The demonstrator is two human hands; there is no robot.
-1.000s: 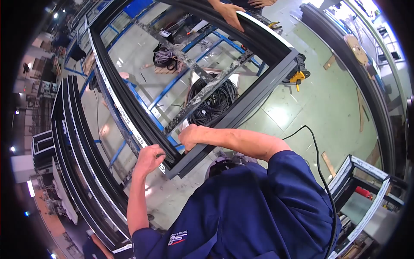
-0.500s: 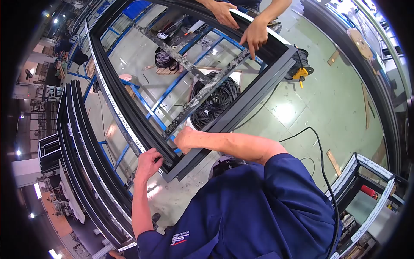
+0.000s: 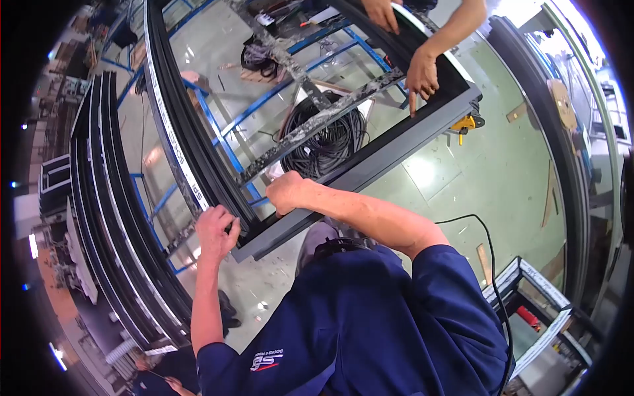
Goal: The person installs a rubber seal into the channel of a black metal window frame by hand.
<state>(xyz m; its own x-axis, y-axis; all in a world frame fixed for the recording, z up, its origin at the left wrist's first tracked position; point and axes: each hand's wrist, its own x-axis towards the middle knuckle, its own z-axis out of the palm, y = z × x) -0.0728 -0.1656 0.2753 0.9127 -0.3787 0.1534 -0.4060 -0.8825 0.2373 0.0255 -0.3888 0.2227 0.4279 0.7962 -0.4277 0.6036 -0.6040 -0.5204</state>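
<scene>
A large dark aluminium window or door frame [image 3: 370, 162] lies on a blue stand [image 3: 228, 129] with scuffed crossbars. My left hand [image 3: 216, 231] is at the near left corner, its fingers curled over the edge beside white protective film. Inside the near grey bar, my right hand [image 3: 288, 191] is closed like a fist against it; its fingertips are hidden. A co-worker's hands are at the far right corner: one hand [image 3: 382, 13] rests on the far side, the other hand [image 3: 422, 76] points a finger down at the inner corner.
Coiled black cable [image 3: 330, 142] lies beneath the frame. A yellow cable reel [image 3: 466, 123] is past the right corner. Long dark profiles [image 3: 119, 211] stand at the left, more profiles [image 3: 528, 99] at the right. A small white-filmed frame [image 3: 528, 317] stands at lower right. Another person [image 3: 165, 376] is at lower left.
The view has shifted, so the near frame corner and my left hand appear further left. My hands keep their places on the frame. The co-worker's hands stay by the far right corner.
</scene>
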